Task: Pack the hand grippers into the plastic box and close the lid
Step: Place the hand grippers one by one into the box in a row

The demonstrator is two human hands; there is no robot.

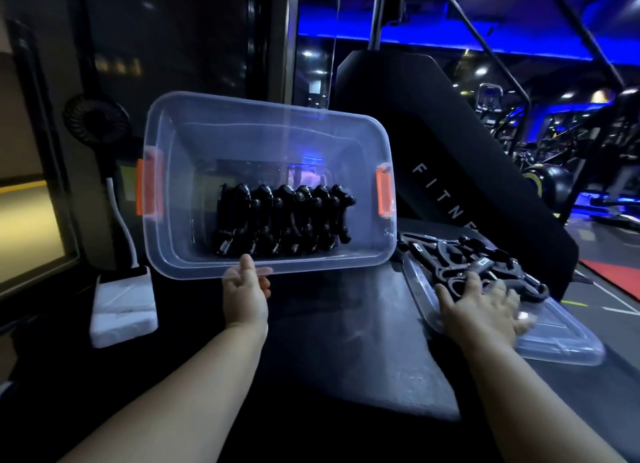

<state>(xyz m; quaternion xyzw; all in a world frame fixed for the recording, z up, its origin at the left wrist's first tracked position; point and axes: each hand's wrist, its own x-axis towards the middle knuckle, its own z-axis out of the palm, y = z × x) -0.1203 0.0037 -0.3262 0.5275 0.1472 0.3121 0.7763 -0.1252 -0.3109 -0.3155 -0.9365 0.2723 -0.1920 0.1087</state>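
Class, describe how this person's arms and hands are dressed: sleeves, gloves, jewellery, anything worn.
The left forearm and right forearm are bare to the frame edge: no sleeve, watch or wristband shows. The left hand is ungloved and plain. The right hand is ungloved too, with a small shiny band, probably a ring, on one finger; it is blurred.

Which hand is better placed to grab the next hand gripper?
Right: the right hand touches the loose hand grippers on the lid; the left hand holds the plastic box by its near rim.

We see a clear plastic box (270,185) with orange latches (383,193), black hand grippers (284,220) inside, on a black counter (329,324).
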